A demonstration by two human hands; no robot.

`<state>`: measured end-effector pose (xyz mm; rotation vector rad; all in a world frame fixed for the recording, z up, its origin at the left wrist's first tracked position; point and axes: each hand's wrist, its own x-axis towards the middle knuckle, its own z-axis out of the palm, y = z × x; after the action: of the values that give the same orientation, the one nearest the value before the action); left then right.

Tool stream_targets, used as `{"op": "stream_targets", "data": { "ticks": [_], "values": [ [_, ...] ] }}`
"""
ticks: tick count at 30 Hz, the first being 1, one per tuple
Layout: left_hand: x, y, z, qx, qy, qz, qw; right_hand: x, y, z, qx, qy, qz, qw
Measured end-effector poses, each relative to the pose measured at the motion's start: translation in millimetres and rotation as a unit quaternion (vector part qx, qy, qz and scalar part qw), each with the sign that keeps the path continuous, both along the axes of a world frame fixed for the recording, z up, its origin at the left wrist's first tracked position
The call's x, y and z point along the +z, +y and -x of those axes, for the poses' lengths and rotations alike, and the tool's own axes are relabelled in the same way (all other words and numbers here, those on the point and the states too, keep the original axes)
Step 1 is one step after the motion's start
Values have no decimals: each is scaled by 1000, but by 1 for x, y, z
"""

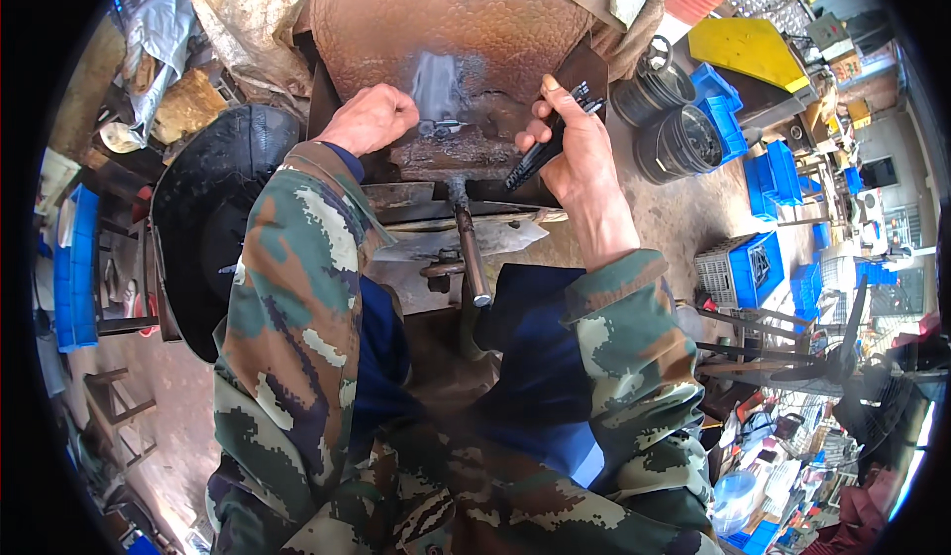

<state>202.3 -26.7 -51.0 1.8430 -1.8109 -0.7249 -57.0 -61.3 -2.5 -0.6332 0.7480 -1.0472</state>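
Note:
My right hand [577,149] grips a bundle of dark, narrow strips [535,162] that look like metal. The strips fan out above the fingers and poke out below the palm. My left hand [371,119] is closed with its knuckles up, left of a small shiny metal piece [443,127]. Whatever its fingers may hold is hidden. That piece lies on a rough, crusted work ledge [456,154] between my hands. Behind it a pale, misty streak [436,84] shows against a stained brown sheet [416,10]. From the ledge a metal bar [473,258] juts toward me.
Black buckets [684,144] stand to the right of the ledge, with blue crates [773,173] and a yellow panel [748,53] beyond. A large black rounded object [223,198] sits beside my left arm. Further left are a blue bin [76,268] and a low stool [119,401].

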Motion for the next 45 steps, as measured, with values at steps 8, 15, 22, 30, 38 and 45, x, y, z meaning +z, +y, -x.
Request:
{"op": "stream_targets", "data": {
  "ticks": [8, 15, 22, 30, 38, 45],
  "values": [
    [-1, -1, -3, 58, -30, 12, 998, 4, 29, 7, 22, 164, 89, 982],
    [-2, -1, -4, 73, -12, 8, 997, -25, 62, 20, 119, 363, 299, 874],
    [1, 0, -3, 86, -14, 4, 996, -44, 87, 25, 223, 459, 560, 652],
    [-7, -3, 0, 136, 23, 7, 990, -47, 91, 23, 250, 461, 534, 664],
    [6, -9, 1, 187, 85, 97, 974, -31, 69, -2, 136, 353, 341, 861],
    [15, 5, 1, 199, 110, 179, 957, 4, 34, -58, 31, 353, 257, 899]
  ]
}}
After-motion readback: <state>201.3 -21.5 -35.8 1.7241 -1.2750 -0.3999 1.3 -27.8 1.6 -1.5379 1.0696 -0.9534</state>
